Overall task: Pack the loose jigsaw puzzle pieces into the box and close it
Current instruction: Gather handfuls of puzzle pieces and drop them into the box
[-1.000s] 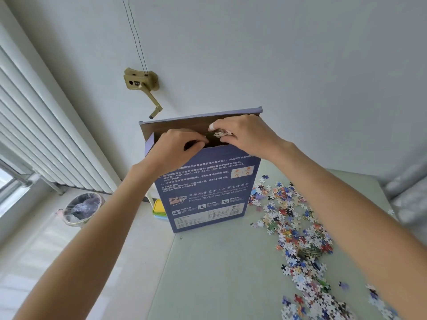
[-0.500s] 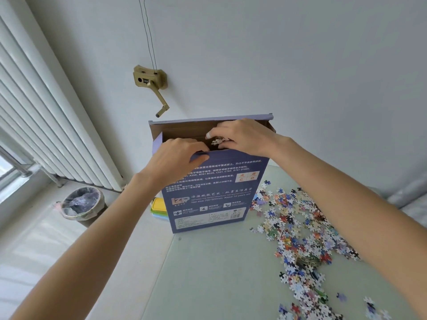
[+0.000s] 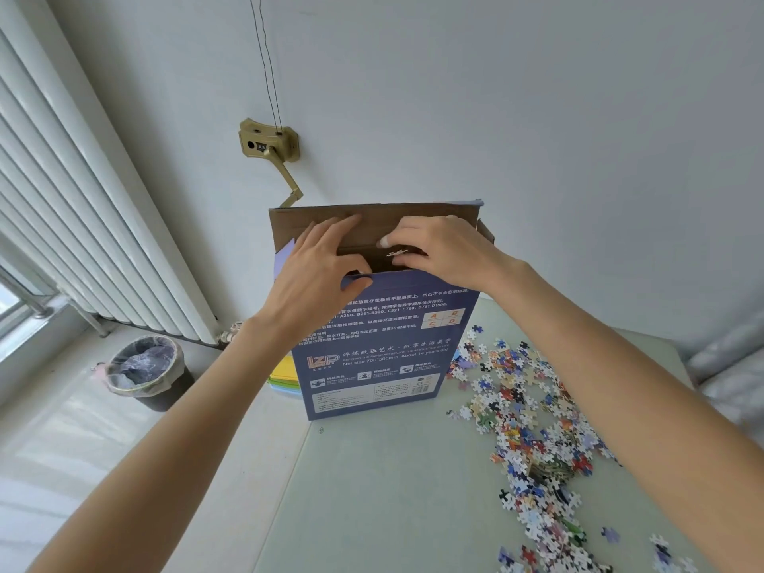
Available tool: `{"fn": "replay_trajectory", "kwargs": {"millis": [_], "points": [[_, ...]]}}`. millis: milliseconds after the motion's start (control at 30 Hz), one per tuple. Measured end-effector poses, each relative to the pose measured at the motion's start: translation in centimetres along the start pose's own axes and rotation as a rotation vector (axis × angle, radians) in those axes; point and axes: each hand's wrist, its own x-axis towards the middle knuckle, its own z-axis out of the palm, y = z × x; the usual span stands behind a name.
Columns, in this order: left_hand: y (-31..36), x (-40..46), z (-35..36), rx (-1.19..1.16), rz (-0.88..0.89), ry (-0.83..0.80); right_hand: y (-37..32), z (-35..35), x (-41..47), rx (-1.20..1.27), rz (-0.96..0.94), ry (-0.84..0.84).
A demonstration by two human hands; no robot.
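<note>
A blue puzzle box [image 3: 380, 353] stands upright on the pale green table [image 3: 372, 490], its brown top flap [image 3: 372, 219] raised. My left hand [image 3: 318, 279] grips the box's front top edge, thumb on the blue face, fingers spread against the flap. My right hand [image 3: 442, 250] hovers over the opening, pinching a few puzzle pieces [image 3: 397, 253] above it. A long heap of loose coloured puzzle pieces [image 3: 525, 432] lies on the table to the right of the box.
A stack of coloured sheets [image 3: 283, 380] lies behind the box's left side. On the floor at left stand a lined waste bin [image 3: 144, 372] and a white radiator [image 3: 82, 208]. A brass crank [image 3: 270, 148] hangs on the wall behind.
My left hand's fingers have spread upward against the flap. My right hand stays over the opening with the pieces. The camera has tilted slightly downward.
</note>
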Motion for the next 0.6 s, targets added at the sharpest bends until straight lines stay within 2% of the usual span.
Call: {"fn": "replay_trajectory", "kwargs": {"millis": [133,267,367,533,600], "points": [[-0.1,0.1,0.0,0.002,0.007,-0.033,-0.3,0.3,-0.3,0.011,0.111,0.102],[0.0,0.0,0.1,0.022,0.022,-0.012,-0.8,-0.2,-0.2,0.031,0.204,0.055],[0.1,0.0,0.0,0.033,0.039,0.003,-1.3,-0.3,0.0,0.019,0.201,0.066],[0.3,-0.4,-0.2,0.092,0.035,0.022,-2.2,0.3,-1.9,0.021,0.159,0.256],[0.4,-0.5,-0.1,0.108,0.038,0.051,-2.5,0.7,-3.4,-0.049,0.110,0.356]]}}
